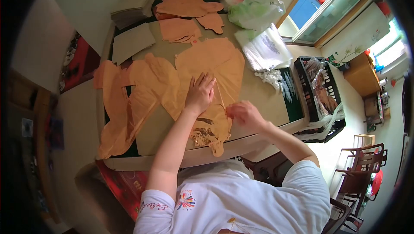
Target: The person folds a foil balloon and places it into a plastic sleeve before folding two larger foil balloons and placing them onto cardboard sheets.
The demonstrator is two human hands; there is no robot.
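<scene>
A flat, orange-gold foil balloon point(224, 61) lies spread on the table in front of me, its near part creased and shiny. My left hand point(201, 92) rests flat on its middle, fingers stretched out. At the right edge of the same balloon, my right hand point(246, 115) has its fingers curled and pinched at the foil. More flat foil balloons point(151, 78) overlap on the left side, some hanging near the table's edge. Further orange foil pieces point(179, 30) are stacked at the back.
Grey-white sheets point(133, 43) lie at the back left. Clear plastic bags point(267, 48) and a greenish bag point(256, 13) are at the back right, beside thin pale sticks point(289, 86). A black crate point(319, 89) stands at the table's right edge. Chairs point(362, 160) stand farther right.
</scene>
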